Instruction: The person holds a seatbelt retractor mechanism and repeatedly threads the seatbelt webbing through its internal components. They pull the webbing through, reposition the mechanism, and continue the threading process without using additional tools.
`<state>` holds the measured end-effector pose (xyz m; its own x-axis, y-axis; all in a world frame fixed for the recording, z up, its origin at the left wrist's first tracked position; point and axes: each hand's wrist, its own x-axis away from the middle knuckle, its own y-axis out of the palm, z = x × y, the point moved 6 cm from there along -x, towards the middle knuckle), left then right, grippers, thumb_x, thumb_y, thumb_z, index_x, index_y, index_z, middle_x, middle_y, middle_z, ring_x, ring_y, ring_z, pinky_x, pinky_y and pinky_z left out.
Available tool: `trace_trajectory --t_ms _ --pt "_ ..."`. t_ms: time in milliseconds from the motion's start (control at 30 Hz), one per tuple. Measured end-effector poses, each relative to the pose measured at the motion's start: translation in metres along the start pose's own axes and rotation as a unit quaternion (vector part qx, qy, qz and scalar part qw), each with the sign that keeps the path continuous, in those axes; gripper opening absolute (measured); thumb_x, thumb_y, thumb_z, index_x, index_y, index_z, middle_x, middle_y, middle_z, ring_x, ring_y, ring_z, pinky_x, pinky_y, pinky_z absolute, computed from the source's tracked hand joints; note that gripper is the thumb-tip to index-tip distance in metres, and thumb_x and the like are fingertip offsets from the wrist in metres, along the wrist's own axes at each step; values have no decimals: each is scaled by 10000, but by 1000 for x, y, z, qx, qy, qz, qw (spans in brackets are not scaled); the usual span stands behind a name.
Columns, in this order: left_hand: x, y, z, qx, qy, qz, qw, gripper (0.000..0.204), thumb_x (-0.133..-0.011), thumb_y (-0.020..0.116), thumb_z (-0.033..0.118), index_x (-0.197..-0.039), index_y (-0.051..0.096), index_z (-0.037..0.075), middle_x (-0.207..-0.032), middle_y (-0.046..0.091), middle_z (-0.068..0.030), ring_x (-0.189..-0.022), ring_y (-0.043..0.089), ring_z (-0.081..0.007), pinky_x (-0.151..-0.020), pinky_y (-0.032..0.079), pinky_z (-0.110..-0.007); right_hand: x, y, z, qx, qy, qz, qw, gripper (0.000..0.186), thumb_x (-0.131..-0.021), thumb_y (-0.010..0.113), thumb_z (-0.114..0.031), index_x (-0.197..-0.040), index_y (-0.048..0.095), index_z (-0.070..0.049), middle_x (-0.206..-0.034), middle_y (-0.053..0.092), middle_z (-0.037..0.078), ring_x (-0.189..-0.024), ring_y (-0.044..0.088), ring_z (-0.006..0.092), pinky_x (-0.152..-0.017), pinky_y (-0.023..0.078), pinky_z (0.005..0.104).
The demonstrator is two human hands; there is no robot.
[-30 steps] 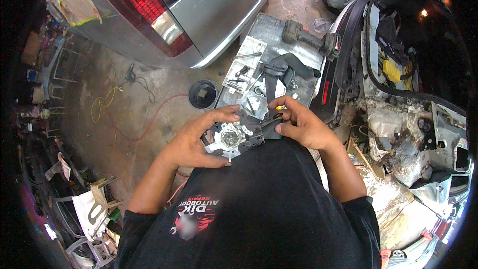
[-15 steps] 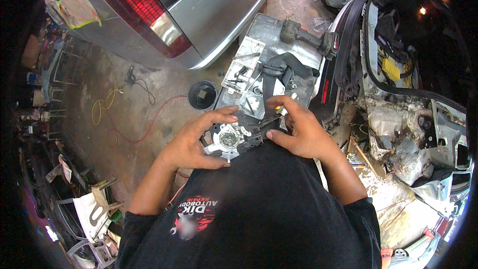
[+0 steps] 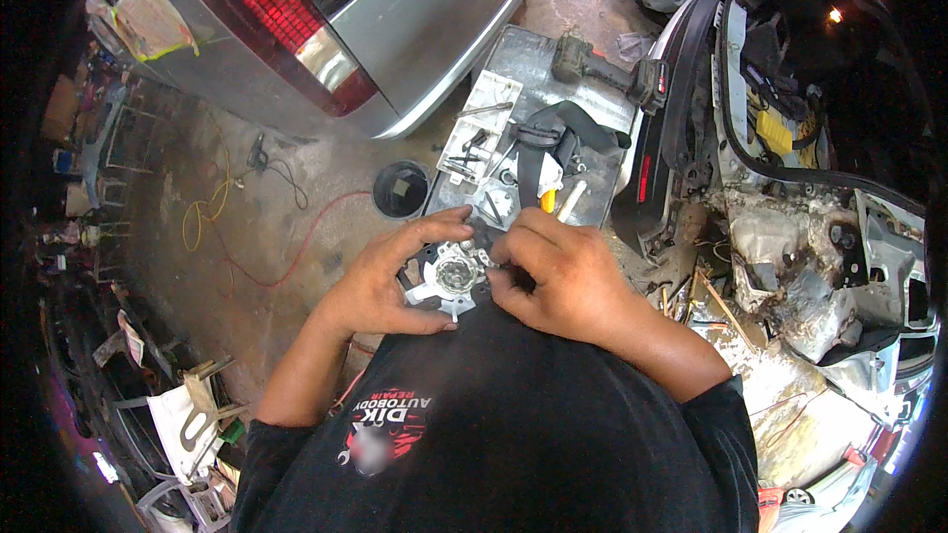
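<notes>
Here, both hands (bare) [image 3: 474, 276] on a white round part [image 3: 452, 276]

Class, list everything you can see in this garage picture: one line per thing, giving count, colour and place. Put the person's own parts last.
metal part: one, silver-white, round with tabs, held between both hands
metal tray table: one, grey, just beyond the hands
power drill: one, dark, at the far end of the tray table
black strap piece: one, on the tray table
white panel: one, on the tray table's left side
round black tub: one, on the floor left of the tray table
silver car: one, red tail light, upper left
stripped car body: one, right
red cable: one, on the floor
left hand: cups the metal part
right hand: fingers on the metal part
</notes>
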<state>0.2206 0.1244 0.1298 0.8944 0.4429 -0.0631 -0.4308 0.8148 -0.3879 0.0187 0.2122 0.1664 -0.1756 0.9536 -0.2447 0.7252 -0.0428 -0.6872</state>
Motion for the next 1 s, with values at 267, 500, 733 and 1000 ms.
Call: trace_trajectory --t_ms 267,500,733,1000 --pt "2 -1 -4 15 1 -3 1000 981 -647 1055 161 -1504 583 90 -1685 531 -283 -1588 502 -405 -1290 394 -518 3 3 2 -78 47 3 996 206 -871 836 -141 -962 663 -76 -938 679 122 -784 742 350 -671 603 482" --pt "-1 -1 -2 4 11 -8 1000 984 -646 1052 156 -1505 576 101 -1697 521 -283 -1584 508 -405 -1289 396 -518 1 -4 -2 -5 -29 30 999 183 -876 853 -52 -973 699 -68 -971 678 89 -734 731 289 -648 582 411" --pt "-4 -1 1 20 -5 11 1000 931 -657 1020 142 -1506 641 108 -1683 557 -243 -1578 527 -390 -1278 423 -476 1 0 1 12 -8 5 1000 223 -914 817 -179 -985 636 -70 -952 645 126 -767 728 362 -661 590 493" --pt "-6 -4 2 14 10 5 1000 943 -647 1026 135 -1501 628 111 -1676 564 -244 -1572 538 -377 -1258 439 -466 0 6 2 31 -3 7 999 261 -910 814 -198 -974 609 -50 -940 648 149 -773 728 392 -660 593 520"
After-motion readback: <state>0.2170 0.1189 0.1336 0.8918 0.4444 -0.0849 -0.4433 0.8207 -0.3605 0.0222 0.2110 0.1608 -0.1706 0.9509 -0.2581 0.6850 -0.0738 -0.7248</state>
